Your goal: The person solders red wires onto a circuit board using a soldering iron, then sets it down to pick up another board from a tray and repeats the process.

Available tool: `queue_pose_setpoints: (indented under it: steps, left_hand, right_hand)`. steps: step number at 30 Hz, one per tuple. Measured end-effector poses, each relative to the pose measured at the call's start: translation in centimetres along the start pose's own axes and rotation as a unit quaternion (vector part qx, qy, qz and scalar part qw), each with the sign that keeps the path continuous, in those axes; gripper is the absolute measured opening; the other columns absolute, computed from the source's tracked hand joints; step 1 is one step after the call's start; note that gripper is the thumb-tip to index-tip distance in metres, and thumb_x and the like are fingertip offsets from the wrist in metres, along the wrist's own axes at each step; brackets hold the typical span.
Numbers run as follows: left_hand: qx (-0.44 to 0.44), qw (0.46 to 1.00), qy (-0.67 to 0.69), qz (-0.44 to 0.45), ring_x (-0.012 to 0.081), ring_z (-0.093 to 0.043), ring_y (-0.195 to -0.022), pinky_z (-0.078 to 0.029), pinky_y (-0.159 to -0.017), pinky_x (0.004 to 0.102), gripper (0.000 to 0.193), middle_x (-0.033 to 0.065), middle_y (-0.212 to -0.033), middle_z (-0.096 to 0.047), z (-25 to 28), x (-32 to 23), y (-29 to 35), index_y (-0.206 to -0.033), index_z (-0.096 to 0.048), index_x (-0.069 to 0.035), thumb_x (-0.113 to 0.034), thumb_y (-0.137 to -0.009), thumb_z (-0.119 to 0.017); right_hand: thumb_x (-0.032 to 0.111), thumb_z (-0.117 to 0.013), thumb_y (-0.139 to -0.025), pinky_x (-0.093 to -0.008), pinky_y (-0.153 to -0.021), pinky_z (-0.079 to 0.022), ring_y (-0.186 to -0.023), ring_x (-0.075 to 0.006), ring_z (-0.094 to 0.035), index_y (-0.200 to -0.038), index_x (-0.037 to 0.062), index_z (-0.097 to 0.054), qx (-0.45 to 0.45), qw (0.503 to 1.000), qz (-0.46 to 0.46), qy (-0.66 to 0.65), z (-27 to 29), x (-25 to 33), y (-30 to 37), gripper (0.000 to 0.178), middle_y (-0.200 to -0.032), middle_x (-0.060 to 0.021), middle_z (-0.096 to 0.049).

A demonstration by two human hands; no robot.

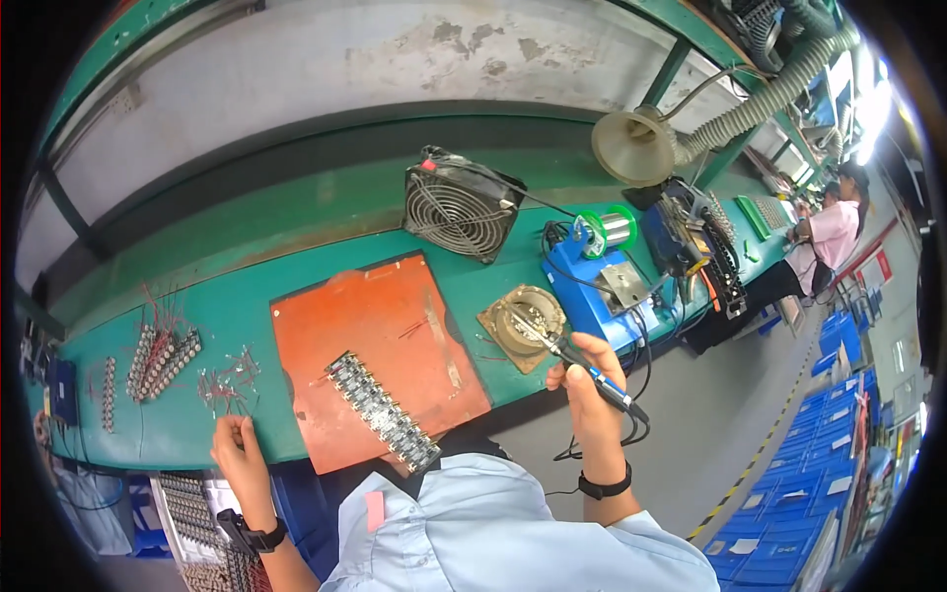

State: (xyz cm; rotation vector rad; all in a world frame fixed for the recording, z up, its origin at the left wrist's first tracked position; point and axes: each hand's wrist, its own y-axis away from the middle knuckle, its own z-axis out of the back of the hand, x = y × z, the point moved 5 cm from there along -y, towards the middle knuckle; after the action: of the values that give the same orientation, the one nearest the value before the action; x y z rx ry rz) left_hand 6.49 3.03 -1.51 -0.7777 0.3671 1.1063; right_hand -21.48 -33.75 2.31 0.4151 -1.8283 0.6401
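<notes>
My right hand (592, 387) grips a soldering iron (598, 379) with a blue and black handle. The iron's tip reaches into a round dish (541, 298) on a worn square base, with bits of solder inside. At the bench's front edge, my left hand (237, 444) has its fingers pinched together, just below a loose pile of short red wires (229, 380). Whatever those fingers hold is too small to make out. Between my hands, a long strip of small circuit boards (383, 411) lies slanted on an orange mat (340, 321).
Behind the dish stand a black fan (464, 207) and a blue solder feeder (592, 286) carrying a solder reel (614, 230). A fume hose (760, 104) hangs above. Wired round parts (163, 355) lie at left. Another person (837, 232) works far right, near blue bins (799, 474).
</notes>
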Motion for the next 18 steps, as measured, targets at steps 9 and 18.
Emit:
queue_pose_setpoints:
  steps: [9, 18]
  left_hand:
    - [-0.009, 0.999, 0.036, 0.009, 0.0128, -0.042, -0.061, -0.038, -0.057, 0.0283, 0.01, 0.0063, -0.068, -0.051, 0.1, -0.3, 0.0, -0.085, -0.054, 0.003, -0.006, -0.091, -0.057]
    - [-0.009, 0.999, 0.015, -0.041, 0.0162, -0.049, -0.067, -0.041, -0.063, 0.0306, 0.009, 0.0088, -0.079, -0.056, 0.8, -0.2, 0.8, -0.089, -0.057, 0.003, -0.005, -0.09, -0.058]
  right_hand:
    - [0.02, -0.056, -0.093, -0.0341, -0.081, -0.049, -0.095, -0.0202, -0.059, -0.136, 0.0035, -0.041, -0.091, 0.969, -0.097, -0.206, -1.1, -2.3, -2.5, 0.048, -0.11, -0.0133, -0.061]
    - [0.027, -0.056, -0.093, -0.0349, -0.085, -0.048, -0.1, -0.0211, -0.058, -0.14, 0.0034, -0.038, -0.042, 0.962, -0.13, -0.235, -1.1, -2.9, -0.3, 0.055, -0.117, -0.0145, -0.058]
